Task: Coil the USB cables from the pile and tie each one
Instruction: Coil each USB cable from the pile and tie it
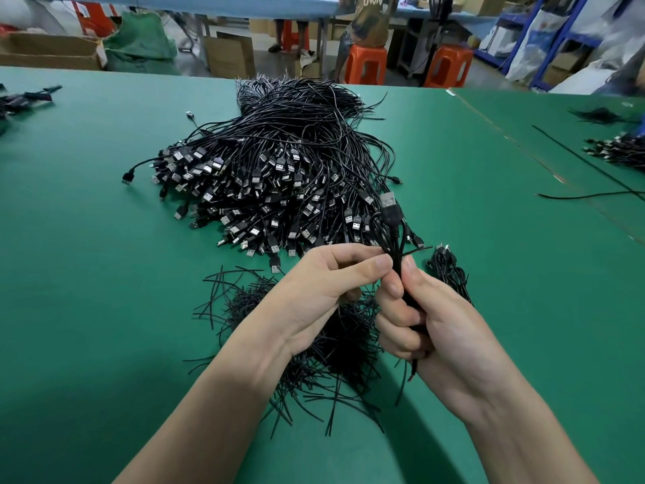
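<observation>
A big pile of black USB cables [279, 169] lies on the green table [87, 274], plugs facing me. My right hand [429, 326] grips a coiled black cable [392, 225] upright, its USB plug sticking out above my fingers. My left hand [324, 291] pinches a thin black twist tie [417, 252] at the coil's neck with thumb and fingers. A heap of loose black twist ties [324, 344] lies under both hands. A coiled cable [448, 270] rests just right of my right hand.
More cable bundles lie at the table's far left [24, 99] and far right [617, 150]. A loose black wire [590, 195] crosses the right side. Beyond the table stand orange stools [366, 62], cardboard boxes [49, 50] and a person [370, 19].
</observation>
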